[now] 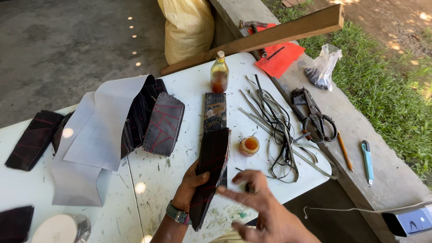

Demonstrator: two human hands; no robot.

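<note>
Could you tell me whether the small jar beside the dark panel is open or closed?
Open: the small jar shows no lid, and its amber contents are visible from above.

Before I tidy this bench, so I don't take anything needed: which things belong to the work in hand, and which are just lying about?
In use:
left hand holding dark stitched panel
right hand beside it
small open jar

Lying about:
amber bottle
loose strips
shears
pencil
utility knife
grey sheets

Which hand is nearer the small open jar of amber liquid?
Right. The right hand hovers just below the small jar; the left hand sits farther left, gripping the dark stitched piece.
</note>
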